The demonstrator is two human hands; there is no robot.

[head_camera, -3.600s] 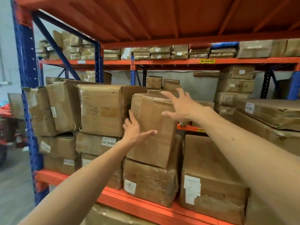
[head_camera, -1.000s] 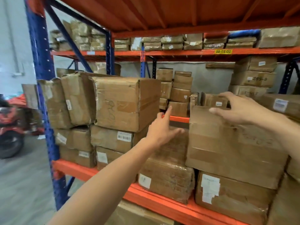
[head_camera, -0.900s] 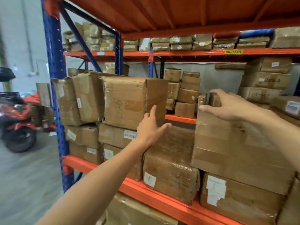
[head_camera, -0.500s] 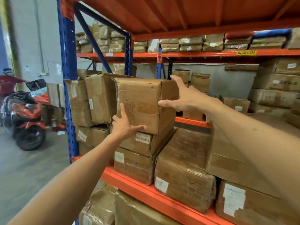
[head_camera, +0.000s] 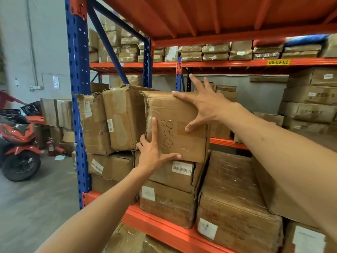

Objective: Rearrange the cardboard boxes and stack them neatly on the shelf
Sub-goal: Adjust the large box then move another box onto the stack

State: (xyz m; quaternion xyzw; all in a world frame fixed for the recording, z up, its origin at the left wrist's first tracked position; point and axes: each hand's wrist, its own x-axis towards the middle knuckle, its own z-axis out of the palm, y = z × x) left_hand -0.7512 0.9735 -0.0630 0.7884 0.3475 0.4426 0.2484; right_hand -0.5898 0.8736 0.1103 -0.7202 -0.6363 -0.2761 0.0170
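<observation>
A worn cardboard box with handwritten numbers sits on top of a stack on the orange shelf. My left hand presses flat against its lower left front, index finger pointing up along the edge. My right hand is spread over its upper right front and top edge. Below it lie a box with a barcode label and another box. Two dented boxes lean against its left side.
A blue upright post marks the shelf's left end. Large flat boxes lie to the right on the same shelf. More boxes fill the rear racks. A red motorbike stands on the floor to the left.
I have turned left, away from the box laid flat on the right. Both hands moved onto the numbered box; the right hand went from its side to its upper front, the left slid right along its lower edge.
</observation>
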